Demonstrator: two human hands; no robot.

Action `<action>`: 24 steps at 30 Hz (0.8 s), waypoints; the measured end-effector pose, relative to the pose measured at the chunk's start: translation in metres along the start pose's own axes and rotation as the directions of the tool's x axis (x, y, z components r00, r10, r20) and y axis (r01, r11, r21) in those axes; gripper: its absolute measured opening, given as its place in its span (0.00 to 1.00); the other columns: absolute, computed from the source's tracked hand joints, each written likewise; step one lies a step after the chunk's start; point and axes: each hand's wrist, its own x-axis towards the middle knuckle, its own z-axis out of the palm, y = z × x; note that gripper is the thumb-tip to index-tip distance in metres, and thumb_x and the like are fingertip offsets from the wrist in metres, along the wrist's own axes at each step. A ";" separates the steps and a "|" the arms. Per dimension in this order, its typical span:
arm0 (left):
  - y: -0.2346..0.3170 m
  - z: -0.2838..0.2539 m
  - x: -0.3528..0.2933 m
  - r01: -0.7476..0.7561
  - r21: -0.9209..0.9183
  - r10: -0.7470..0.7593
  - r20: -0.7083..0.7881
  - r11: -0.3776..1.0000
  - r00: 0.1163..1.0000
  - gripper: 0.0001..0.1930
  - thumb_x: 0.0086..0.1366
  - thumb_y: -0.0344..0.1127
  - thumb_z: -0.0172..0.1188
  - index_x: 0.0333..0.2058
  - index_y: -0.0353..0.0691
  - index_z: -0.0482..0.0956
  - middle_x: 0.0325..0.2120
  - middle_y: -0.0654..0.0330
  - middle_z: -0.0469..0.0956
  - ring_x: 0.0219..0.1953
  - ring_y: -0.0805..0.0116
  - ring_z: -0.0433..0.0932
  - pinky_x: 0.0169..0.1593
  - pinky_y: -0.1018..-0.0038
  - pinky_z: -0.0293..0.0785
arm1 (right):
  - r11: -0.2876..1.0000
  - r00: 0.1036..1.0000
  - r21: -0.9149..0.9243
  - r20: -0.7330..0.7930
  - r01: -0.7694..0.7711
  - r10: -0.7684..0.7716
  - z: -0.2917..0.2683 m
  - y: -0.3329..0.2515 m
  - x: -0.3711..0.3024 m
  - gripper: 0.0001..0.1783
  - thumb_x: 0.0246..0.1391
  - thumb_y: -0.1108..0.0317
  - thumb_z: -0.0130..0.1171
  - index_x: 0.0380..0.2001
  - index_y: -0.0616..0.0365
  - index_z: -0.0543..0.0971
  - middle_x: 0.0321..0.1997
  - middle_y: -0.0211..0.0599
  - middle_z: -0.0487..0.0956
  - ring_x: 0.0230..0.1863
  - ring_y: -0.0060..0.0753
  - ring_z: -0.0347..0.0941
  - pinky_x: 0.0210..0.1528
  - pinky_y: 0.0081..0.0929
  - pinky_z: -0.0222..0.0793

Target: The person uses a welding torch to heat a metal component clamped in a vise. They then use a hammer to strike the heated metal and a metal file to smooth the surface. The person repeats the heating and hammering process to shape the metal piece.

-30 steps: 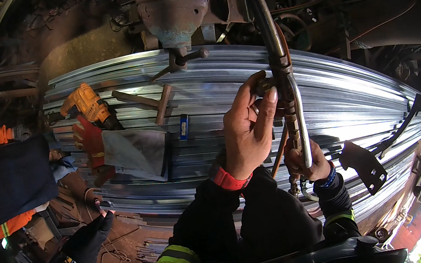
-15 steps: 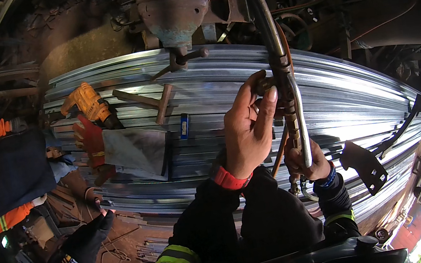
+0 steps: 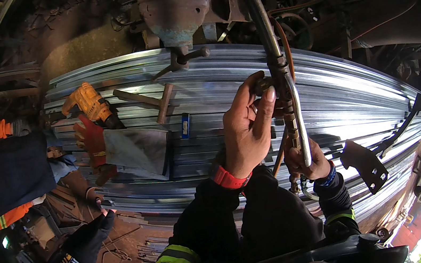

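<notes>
A long metal cutting torch (image 3: pixel 278 71) runs from the top of the view down between my hands, over a layer of shiny metal bars. My right hand (image 3: pixel 314 162) is wrapped round its lower end, beside a bent metal lever. My left hand (image 3: pixel 248 137) pinches a round valve knob (image 3: pixel 263 86) on the torch's left side between thumb and fingers. Part of the knob is hidden by those fingers. An orange-brown hose (image 3: pixel 279 158) hangs below the torch, near my right hand.
The metal bars (image 3: pixel 213 72) carry a hammer (image 3: pixel 155 102), a yellow power tool (image 3: pixel 89 105), work gloves (image 3: pixel 135 150) and a small blue box (image 3: pixel 185 126). A vise (image 3: pixel 177 12) stands beyond. Dark metal plates (image 3: pixel 364 163) lie right. Two people (image 3: pixel 11 170) are at the left.
The torch's upper end has tilted slightly to the left. Both hands keep their holds on the torch and its knob.
</notes>
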 end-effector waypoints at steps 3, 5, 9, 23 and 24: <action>-0.002 0.001 0.001 -0.055 0.058 0.057 -0.028 0.997 0.998 0.19 0.71 0.35 0.53 0.55 0.29 0.67 0.41 0.54 0.79 0.41 0.77 0.79 0.41 0.81 0.75 | 1.000 1.000 0.001 -0.007 -0.013 0.013 0.004 -0.006 0.000 0.32 0.55 0.79 0.41 0.65 0.63 0.54 0.21 0.22 0.64 0.18 0.14 0.60 0.19 0.14 0.61; -0.001 0.000 0.000 0.021 -0.012 -0.021 -0.008 1.000 1.000 0.20 0.71 0.35 0.53 0.56 0.30 0.67 0.43 0.56 0.78 0.45 0.76 0.77 0.48 0.79 0.73 | 1.000 1.000 0.002 -0.010 -0.023 0.023 0.004 -0.008 0.001 0.32 0.54 0.79 0.41 0.65 0.63 0.54 0.21 0.21 0.64 0.18 0.13 0.60 0.19 0.14 0.61; 0.002 0.001 0.003 -0.028 0.073 0.029 -0.007 0.997 1.000 0.20 0.71 0.35 0.54 0.56 0.30 0.68 0.44 0.57 0.77 0.46 0.76 0.76 0.51 0.79 0.72 | 0.999 1.000 0.022 -0.010 -0.030 0.030 0.003 -0.008 0.001 0.29 0.52 0.81 0.42 0.60 0.62 0.59 0.22 0.21 0.64 0.19 0.13 0.60 0.19 0.13 0.60; 0.004 0.007 0.014 -0.107 0.144 0.110 -0.012 0.984 0.994 0.17 0.69 0.33 0.57 0.53 0.30 0.71 0.40 0.56 0.80 0.36 0.81 0.78 0.32 0.86 0.70 | 0.976 0.999 0.212 0.042 -0.038 0.030 0.007 -0.029 -0.004 0.05 0.60 0.72 0.49 0.30 0.56 0.65 0.20 0.25 0.62 0.17 0.15 0.57 0.16 0.14 0.53; 0.003 0.006 0.015 -0.100 0.168 0.103 -0.008 0.981 0.995 0.17 0.69 0.33 0.57 0.53 0.30 0.71 0.40 0.56 0.81 0.36 0.81 0.79 0.31 0.86 0.69 | 0.976 0.999 0.213 0.034 -0.035 0.029 0.006 -0.029 -0.004 0.05 0.60 0.71 0.49 0.31 0.57 0.65 0.20 0.25 0.62 0.17 0.15 0.57 0.16 0.13 0.53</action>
